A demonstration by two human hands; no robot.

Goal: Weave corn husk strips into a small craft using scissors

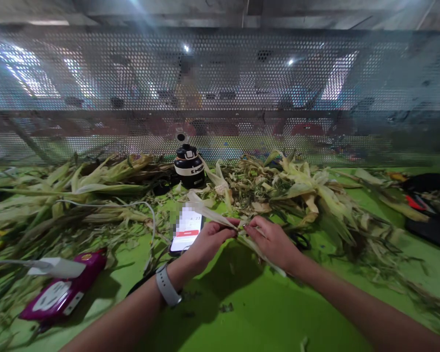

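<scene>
The green bench (264, 313) has its only bare stretch in the near middle, straight under the forearms and running to the near edge. Its far edge meets a perforated metal screen (220, 98) that closes off the whole back. A heap of corn husks (95, 188) fills the left side and a second husk heap (308, 195) fills the right, spreading towards the near right edge. Between the heaps, by the screen, stands a black bottle (189, 166). A lit phone (186, 230) lies flat just beyond and left of the left hand (209, 242), touching or nearly touching its knuckles. A magenta device (62, 291) with a white plug (58, 267) on it lies near the left edge, well apart from the hands. A black item (430, 227) lies far right.

Both forearms come in from the near edge and meet at the centre. The left hand, with a grey watch (166, 286) on its wrist, is turned palm inward, fingers pinched shut on a pale husk strip (212, 212). The right hand (273, 242) faces it, fingertips almost touching the left's, also closed on the strip. The strip runs up and left from the hands over the phone, and its other end trails down under the right hand onto the bench
</scene>
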